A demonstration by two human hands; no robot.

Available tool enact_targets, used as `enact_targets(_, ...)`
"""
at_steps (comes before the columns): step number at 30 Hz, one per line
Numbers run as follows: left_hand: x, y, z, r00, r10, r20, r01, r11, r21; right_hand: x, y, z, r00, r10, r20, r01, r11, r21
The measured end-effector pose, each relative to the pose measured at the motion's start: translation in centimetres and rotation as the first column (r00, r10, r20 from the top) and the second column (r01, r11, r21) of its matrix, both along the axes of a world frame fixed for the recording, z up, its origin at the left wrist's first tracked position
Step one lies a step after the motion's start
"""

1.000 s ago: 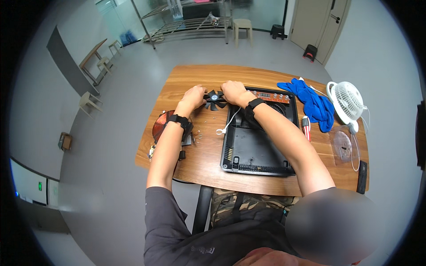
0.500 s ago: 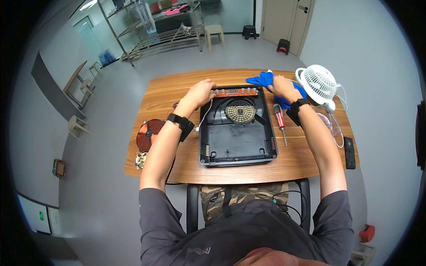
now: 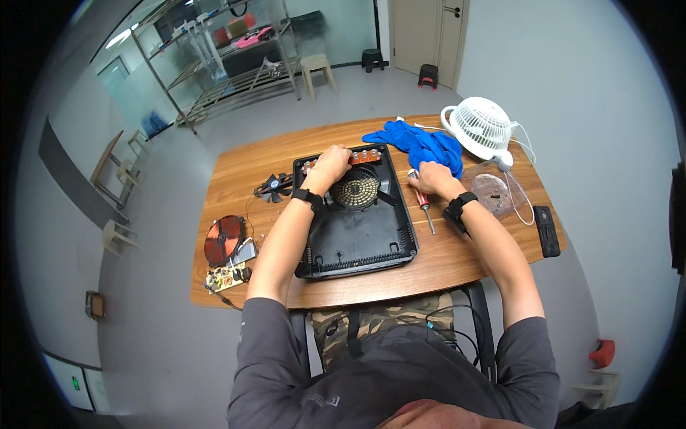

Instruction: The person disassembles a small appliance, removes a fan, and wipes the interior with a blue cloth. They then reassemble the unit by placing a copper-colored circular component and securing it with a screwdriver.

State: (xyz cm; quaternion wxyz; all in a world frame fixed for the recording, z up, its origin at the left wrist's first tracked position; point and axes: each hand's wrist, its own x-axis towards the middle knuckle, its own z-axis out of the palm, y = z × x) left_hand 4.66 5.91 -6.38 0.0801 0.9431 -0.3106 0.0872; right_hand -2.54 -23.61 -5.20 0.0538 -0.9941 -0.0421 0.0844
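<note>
The open black plastic housing of an induction cooker, with a round fan grille, lies in front of me. An orange circuit board runs along its far edge. My left hand is closed over the board's left-middle part, fingers curled onto it; the hand covers what its fingertips touch. To the right of the housing, my right hand grips the handle of a red-and-grey screwdriver, whose shaft points toward me on the table. Just beyond that hand lies a crumpled blue cloth.
On the wooden table's left are a small black fan, a copper coil and a circuit board with components. A white domed appliance, a clear plastic container and a black bar-shaped object occupy the right.
My right hand has moved from the blue cloth nearer to me, onto the screwdriver handle. My left hand has shifted right along the orange board. The view has also turned slightly.
</note>
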Motion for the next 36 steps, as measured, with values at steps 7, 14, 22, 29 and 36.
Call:
enact_targets(7, 0.1, -0.7, -0.3, 0.995, 0.099, -0.028, -0.100, 0.992, -0.072, 0.4, -0.2, -2.7, 0.998, -0.023, 0.063, 0.016, 0.994, 0.109)
enact_targets(14, 0.8, -1.0, -1.7, 0.995, 0.067, 0.075, -0.061, 0.994, -0.087, 2.6, -1.9, -1.4, 0.980, -0.019, 0.196, -0.012, 0.988, 0.156)
enact_targets(22, 1.4, -0.7, -1.9, 0.993, 0.099, 0.060, -0.095, 0.993, -0.075, 5.6, 0.3, 10.5, 0.838, -0.076, 0.541, -0.158, 0.914, 0.373)
enact_targets(29, 0.8, -1.4, -0.9, 0.989, 0.122, 0.089, -0.120, 0.992, -0.035, 5.6, 6.2, 11.4, 0.771, -0.007, 0.636, -0.327, 0.853, 0.406)
enact_targets(36, 0.6, -0.9, -1.2, 0.989, 0.108, 0.106, -0.100, 0.992, -0.074, 5.9, 7.9, 9.8, 0.758, 0.066, 0.649, -0.430, 0.798, 0.421)
